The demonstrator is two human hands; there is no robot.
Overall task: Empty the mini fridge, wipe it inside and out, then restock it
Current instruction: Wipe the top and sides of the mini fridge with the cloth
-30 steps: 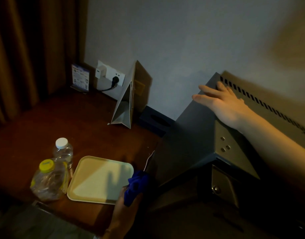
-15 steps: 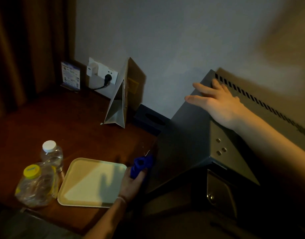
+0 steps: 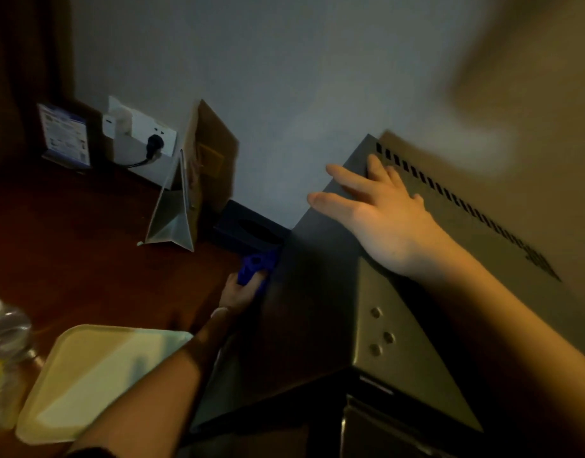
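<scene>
- Left hand (image 3: 240,292), gripping one blue cloth (image 3: 256,264), has slid back along the mini fridge (image 3: 317,292) side, fingers partly hidden.
- Right hand (image 3: 380,216) lies flat, fingers spread, on top.
- One tray (image 3: 96,375), lower left; bottles cut off.

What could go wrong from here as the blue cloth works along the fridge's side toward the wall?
1. The left hand pushes the blue cloth along the mini fridge side, right beside the dark tissue box; it may shove the box.
2. The standing paper bag is close behind and could be knocked over.
3. The right hand presses flat on the fridge top; leaning harder might shift the fridge toward the plugged socket.
</scene>
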